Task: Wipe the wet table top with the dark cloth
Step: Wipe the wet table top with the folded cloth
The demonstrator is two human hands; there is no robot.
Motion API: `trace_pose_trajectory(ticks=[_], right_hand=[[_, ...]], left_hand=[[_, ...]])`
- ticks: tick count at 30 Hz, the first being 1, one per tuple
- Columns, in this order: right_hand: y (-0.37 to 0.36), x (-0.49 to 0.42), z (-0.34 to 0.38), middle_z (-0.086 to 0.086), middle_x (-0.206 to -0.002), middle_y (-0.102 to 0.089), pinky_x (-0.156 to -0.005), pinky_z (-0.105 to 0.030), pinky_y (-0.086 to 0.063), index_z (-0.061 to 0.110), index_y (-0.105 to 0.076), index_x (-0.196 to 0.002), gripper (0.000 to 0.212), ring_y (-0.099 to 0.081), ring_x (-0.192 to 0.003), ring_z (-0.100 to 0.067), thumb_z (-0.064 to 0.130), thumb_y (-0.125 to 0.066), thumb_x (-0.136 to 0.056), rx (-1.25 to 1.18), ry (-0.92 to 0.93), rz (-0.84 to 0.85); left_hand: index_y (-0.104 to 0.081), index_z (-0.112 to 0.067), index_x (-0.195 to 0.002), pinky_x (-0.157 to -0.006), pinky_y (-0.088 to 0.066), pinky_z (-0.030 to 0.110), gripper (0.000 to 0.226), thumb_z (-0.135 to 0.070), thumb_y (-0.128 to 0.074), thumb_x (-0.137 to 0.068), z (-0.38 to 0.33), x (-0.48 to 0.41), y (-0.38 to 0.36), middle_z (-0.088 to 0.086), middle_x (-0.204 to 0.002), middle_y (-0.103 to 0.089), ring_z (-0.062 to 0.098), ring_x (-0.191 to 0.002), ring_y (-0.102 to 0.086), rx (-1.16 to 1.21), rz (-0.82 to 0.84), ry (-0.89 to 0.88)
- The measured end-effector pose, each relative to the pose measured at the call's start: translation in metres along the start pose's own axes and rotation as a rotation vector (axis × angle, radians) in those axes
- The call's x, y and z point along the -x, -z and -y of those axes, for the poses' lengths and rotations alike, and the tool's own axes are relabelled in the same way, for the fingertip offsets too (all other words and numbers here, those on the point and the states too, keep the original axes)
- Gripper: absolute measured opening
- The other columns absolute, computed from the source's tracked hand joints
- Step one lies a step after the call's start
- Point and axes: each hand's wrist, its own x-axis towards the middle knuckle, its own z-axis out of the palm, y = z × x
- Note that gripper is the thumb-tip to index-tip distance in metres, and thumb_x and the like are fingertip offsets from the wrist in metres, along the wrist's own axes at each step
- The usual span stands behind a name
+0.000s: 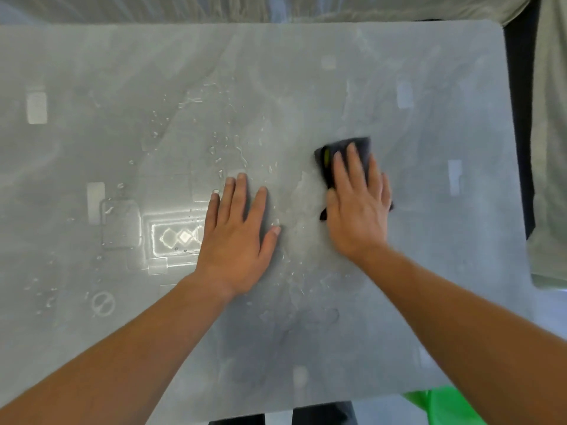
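The grey glossy table top (399, 87) fills most of the view. Water drops and smears (227, 142) lie across its middle and left of centre. A folded dark cloth (359, 151) with a yellow-green tag lies right of centre. My right hand (357, 204) presses flat on the cloth with straight fingers, covering its near half; the hand and cloth look blurred. My left hand (236, 231) rests flat on the bare wet table, fingers straight and spread, a short way left of the cloth.
Ceiling lights reflect brightly on the table's left part (171, 237). The table's right edge (518, 179) borders a dark gap and pale fabric (549, 148). Something bright green (441, 406) sits below the near edge at the right.
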Motion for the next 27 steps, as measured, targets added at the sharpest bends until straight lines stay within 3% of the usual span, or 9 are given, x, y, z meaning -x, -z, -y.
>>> trace_pose_trajectory(ticks=[4, 6, 12, 15, 18, 21, 25, 27], right_hand=[[-0.011, 0.078, -0.009, 0.003, -0.167, -0.015, -0.122, -0.054, -0.012, 0.026, -0.027, -0.157, 0.056, -0.010, -0.153, -0.033, 0.039, -0.034, -0.104, 0.070, 0.370, 0.135], [-0.005, 0.064, -0.027, 0.005, -0.167, -0.016, -0.123, -0.052, -0.012, 0.029, -0.026, -0.157, 0.055, -0.012, -0.153, -0.030, 0.038, -0.033, -0.103, 0.102, 0.426, 0.169], [0.009, 0.019, -0.038, 0.009, -0.168, -0.002, -0.124, -0.042, 0.005, 0.032, -0.013, -0.159, 0.057, 0.005, -0.154, -0.022, 0.032, -0.030, -0.104, -0.030, -0.011, 0.052], [-0.002, 0.058, -0.021, 0.009, -0.168, 0.001, -0.125, -0.046, 0.003, 0.031, -0.013, -0.159, 0.059, 0.006, -0.154, -0.024, 0.031, -0.030, -0.103, -0.022, 0.026, 0.057], [-0.014, 0.114, -0.017, 0.007, -0.168, -0.002, -0.124, -0.050, -0.002, 0.029, -0.017, -0.159, 0.058, 0.001, -0.155, -0.028, 0.035, -0.030, -0.103, 0.059, 0.215, 0.130], [-0.009, 0.108, -0.040, 0.007, -0.167, -0.009, -0.123, -0.052, -0.009, 0.031, -0.021, -0.158, 0.058, -0.009, -0.154, -0.029, 0.037, -0.030, -0.101, 0.109, 0.360, 0.179], [0.002, 0.070, -0.046, 0.010, -0.168, -0.003, -0.124, -0.041, 0.006, 0.034, -0.013, -0.159, 0.061, 0.005, -0.154, -0.020, 0.028, -0.033, -0.101, -0.018, 0.015, 0.097], [-0.001, 0.071, -0.037, 0.010, -0.168, 0.001, -0.123, -0.039, 0.010, 0.032, -0.011, -0.159, 0.064, 0.009, -0.154, -0.019, 0.022, -0.034, -0.101, -0.057, -0.052, 0.069]], left_hand=[[-0.009, -0.021, -0.160, -0.124, 0.007, 0.043, 0.068, -0.053, -0.017, -0.101, 0.001, 0.012, 0.002, 0.006, -0.169, 0.007, 0.020, -0.154, 0.015, 0.029, -0.028, -0.089], [-0.015, -0.019, -0.160, -0.125, 0.004, 0.046, 0.068, -0.053, -0.017, -0.100, 0.001, 0.022, -0.001, 0.008, -0.169, 0.003, 0.022, -0.155, 0.012, 0.027, -0.030, -0.100], [-0.012, -0.020, -0.160, -0.124, 0.005, 0.047, 0.068, -0.054, -0.014, -0.102, 0.000, 0.056, -0.016, 0.008, -0.169, 0.007, 0.021, -0.154, 0.017, -0.019, 0.022, -0.151], [-0.013, -0.019, -0.160, -0.123, 0.003, 0.048, 0.068, -0.053, -0.015, -0.102, -0.003, 0.069, -0.023, 0.007, -0.169, 0.008, 0.023, -0.154, 0.017, -0.052, 0.058, -0.180], [-0.012, -0.021, -0.160, -0.123, 0.004, 0.048, 0.069, -0.055, -0.011, -0.101, -0.006, 0.074, -0.027, 0.007, -0.168, 0.011, 0.024, -0.153, 0.020, -0.070, 0.089, -0.174], [-0.015, -0.022, -0.160, -0.124, 0.002, 0.049, 0.069, -0.057, -0.008, -0.100, -0.007, 0.073, -0.029, 0.007, -0.168, 0.008, 0.025, -0.154, 0.017, -0.084, 0.097, -0.161], [-0.014, -0.023, -0.160, -0.125, 0.003, 0.048, 0.071, -0.057, -0.006, -0.099, -0.007, 0.074, -0.029, 0.005, -0.169, 0.007, 0.024, -0.154, 0.017, -0.085, 0.086, -0.157], [-0.009, -0.023, -0.160, -0.125, 0.004, 0.046, 0.070, -0.057, -0.008, -0.099, -0.006, 0.076, -0.031, 0.003, -0.169, 0.008, 0.021, -0.153, 0.018, -0.054, 0.063, -0.160]])
